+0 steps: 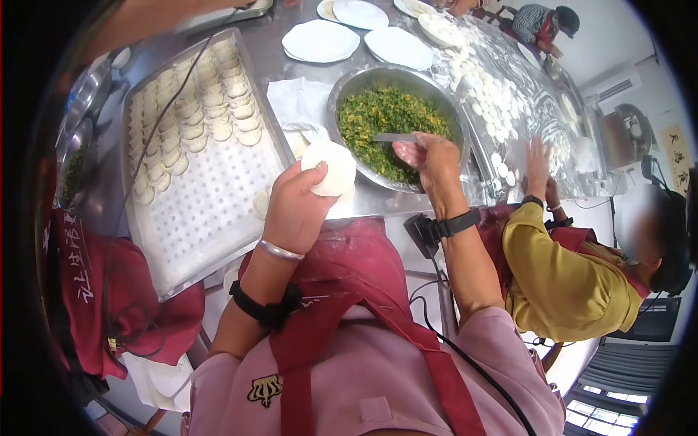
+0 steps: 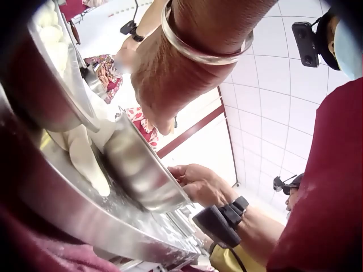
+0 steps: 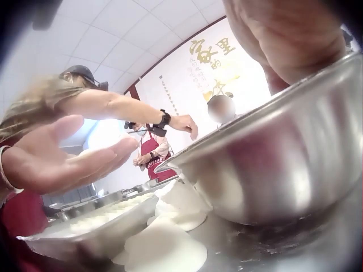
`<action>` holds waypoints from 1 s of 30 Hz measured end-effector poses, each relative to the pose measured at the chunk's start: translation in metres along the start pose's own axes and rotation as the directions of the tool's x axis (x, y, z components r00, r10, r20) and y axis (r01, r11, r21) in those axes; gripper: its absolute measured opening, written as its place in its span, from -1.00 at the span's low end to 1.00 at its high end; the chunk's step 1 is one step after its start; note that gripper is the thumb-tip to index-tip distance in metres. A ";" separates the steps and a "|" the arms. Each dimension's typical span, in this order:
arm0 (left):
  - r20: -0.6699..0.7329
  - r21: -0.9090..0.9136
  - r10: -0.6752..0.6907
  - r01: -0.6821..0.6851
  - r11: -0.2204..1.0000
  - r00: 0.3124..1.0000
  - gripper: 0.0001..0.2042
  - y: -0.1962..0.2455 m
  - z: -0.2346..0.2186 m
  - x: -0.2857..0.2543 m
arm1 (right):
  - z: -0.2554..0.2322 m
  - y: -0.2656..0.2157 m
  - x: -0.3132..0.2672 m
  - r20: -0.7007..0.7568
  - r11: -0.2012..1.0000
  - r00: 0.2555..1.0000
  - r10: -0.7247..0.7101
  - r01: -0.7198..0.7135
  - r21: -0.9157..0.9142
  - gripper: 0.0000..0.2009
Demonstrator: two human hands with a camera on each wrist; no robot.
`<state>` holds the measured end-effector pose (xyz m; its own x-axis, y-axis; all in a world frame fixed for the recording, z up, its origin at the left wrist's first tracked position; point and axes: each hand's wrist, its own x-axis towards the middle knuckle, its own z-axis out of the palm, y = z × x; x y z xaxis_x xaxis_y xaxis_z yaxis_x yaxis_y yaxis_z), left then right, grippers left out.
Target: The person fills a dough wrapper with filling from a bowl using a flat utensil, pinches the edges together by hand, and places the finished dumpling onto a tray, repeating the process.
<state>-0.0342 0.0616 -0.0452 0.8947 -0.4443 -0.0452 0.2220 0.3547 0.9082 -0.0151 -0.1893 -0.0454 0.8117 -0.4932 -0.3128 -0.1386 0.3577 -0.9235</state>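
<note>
My left hand [image 1: 292, 207] holds a round white dumpling wrapper [image 1: 338, 173], its thumb over the wrapper's edge, near the front rim of a metal bowl [image 1: 336, 142]. Chopped green and yellow filling [image 1: 374, 109] lies in that bowl. Over the filling, my right hand [image 1: 438, 161] grips a flat metal filling spatula [image 1: 394, 137], whose blade points left. More pale wrappers [image 3: 164, 246] lie beside the bowl in the right wrist view. The left wrist view shows the right hand at the bowl's rim, its grip mostly hidden.
Left of the bowl, a metal tray [image 1: 280, 149] bears rows of folded dumplings [image 1: 196, 109] on a dotted liner. White plates [image 1: 320, 40] stand behind. Floured dough rounds [image 1: 494, 102] spread across the table at right, where a person in a yellow top [image 1: 574, 272] works close by.
</note>
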 end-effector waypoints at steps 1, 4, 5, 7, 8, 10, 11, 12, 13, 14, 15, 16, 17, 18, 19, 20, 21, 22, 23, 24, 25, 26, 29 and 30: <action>-0.006 -0.034 -0.001 0.001 0.999 1.000 -0.59 0.002 0.002 0.001 | 0.000 0.000 0.001 0.006 0.999 1.000 0.016 -0.016 0.028 -0.78; -0.038 -0.260 -0.037 0.026 0.965 0.999 -0.59 0.008 0.007 0.004 | -0.001 0.004 0.004 0.035 0.993 0.998 0.051 -0.055 0.107 -0.77; -0.047 -0.354 -0.056 0.036 0.935 0.997 -0.60 0.010 0.009 0.006 | -0.003 0.005 0.005 0.044 0.989 0.997 0.060 -0.065 0.132 -0.76; -0.045 -0.387 -0.056 0.034 0.921 0.997 -0.61 0.011 0.009 0.010 | -0.005 0.006 0.007 0.058 0.979 0.995 0.084 -0.093 0.181 -0.75; -0.044 -0.405 -0.057 0.034 0.914 0.997 -0.61 0.012 0.009 0.013 | -0.007 0.007 0.008 0.065 0.973 0.993 0.097 -0.108 0.204 -0.75; -0.037 -0.146 0.039 -0.044 0.988 0.999 -0.62 0.007 0.008 0.019 | -0.010 0.007 0.010 0.064 0.967 0.993 0.097 -0.109 0.232 -0.75; -0.026 -0.056 0.069 -0.070 0.996 0.997 -0.63 0.003 0.006 0.023 | -0.011 0.006 0.010 0.064 0.963 0.993 0.097 -0.110 0.246 -0.75; -0.016 0.034 0.099 -0.098 0.995 0.995 -0.63 -0.001 0.005 0.027 | -0.012 0.004 0.008 0.067 0.962 0.994 0.090 -0.104 0.254 -0.75; -0.008 0.078 0.111 -0.111 0.991 0.994 -0.63 -0.006 0.003 0.033 | -0.013 -0.001 0.004 0.069 0.960 0.994 0.082 -0.098 0.261 -0.75; 0.001 0.075 0.114 -0.114 0.991 0.993 -0.63 -0.011 0.002 0.039 | -0.013 -0.006 0.000 0.070 0.959 0.995 0.076 -0.092 0.268 -0.75; 0.009 0.071 0.116 -0.117 0.991 0.993 -0.64 -0.017 0.001 0.045 | -0.014 -0.010 -0.004 0.077 0.960 0.995 0.056 -0.075 0.269 -0.75; 0.017 0.019 0.110 -0.111 0.994 0.994 -0.64 -0.021 0.003 0.053 | -0.015 -0.016 -0.008 0.084 0.961 0.996 0.035 -0.057 0.270 -0.74; 0.035 -0.011 0.105 -0.105 0.994 0.994 -0.64 -0.024 0.004 0.058 | -0.016 -0.021 -0.013 0.091 0.962 0.996 0.015 -0.039 0.271 -0.74; 0.054 -0.041 0.099 -0.097 0.994 0.994 -0.64 -0.024 0.007 0.063 | -0.015 -0.028 -0.020 0.094 0.970 0.995 -0.026 0.002 0.245 -0.74; 0.082 -0.048 0.095 -0.091 0.995 0.992 -0.64 -0.022 0.012 0.065 | -0.012 -0.033 -0.029 0.100 0.975 0.993 -0.067 0.044 0.219 -0.75; 0.084 -0.170 0.058 -0.043 0.985 0.995 -0.63 -0.017 0.019 0.067 | -0.010 -0.036 -0.037 0.108 0.977 0.988 -0.107 0.084 0.194 -0.75; 0.087 -0.289 0.021 0.005 0.957 0.996 -0.63 -0.011 0.026 0.068 | -0.007 -0.037 -0.044 0.099 0.976 0.978 -0.184 0.170 0.137 -0.75; 0.081 -0.508 -0.049 0.084 0.857 0.995 -0.63 -0.002 0.037 0.067 | -0.004 -0.035 -0.051 0.097 0.964 0.961 -0.261 0.254 0.080 -0.76; 0.091 -0.699 -0.117 0.147 0.700 0.989 -0.63 0.004 0.042 0.066 | -0.001 -0.033 -0.058 0.100 0.942 0.937 -0.335 0.334 0.021 -0.76; 0.083 -0.697 -0.123 0.146 0.702 0.989 -0.62 0.004 0.043 0.066 | 0.000 -0.029 -0.067 0.130 0.923 0.917 -0.377 0.384 -0.028 -0.82; 0.074 -0.695 -0.128 0.144 0.705 0.989 -0.62 0.005 0.043 0.065 | -0.003 -0.023 -0.072 0.213 0.824 0.835 -0.507 0.542 -0.163 -0.83; 0.065 -0.694 -0.134 0.141 0.706 0.989 -0.61 0.005 0.042 0.064 | -0.006 -0.016 -0.076 0.315 0.680 0.731 -0.605 0.680 -0.274 -0.84; 0.087 -0.496 -0.019 0.060 0.866 0.996 -0.60 0.003 0.035 0.061 | -0.003 0.001 -0.087 0.512 0.287 0.439 -0.738 0.892 -0.350 -0.81; 0.057 -0.560 -0.063 0.084 0.824 0.996 -0.59 0.006 0.036 0.059 | -0.001 0.003 -0.092 0.554 0.230 0.391 -0.735 0.912 -0.340 -0.80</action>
<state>0.0065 0.0080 -0.0275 0.8554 -0.5119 -0.0790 0.4755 0.7156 0.5117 -0.0911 -0.1437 -0.0199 0.7340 -0.0163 0.6790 0.5158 -0.6371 -0.5728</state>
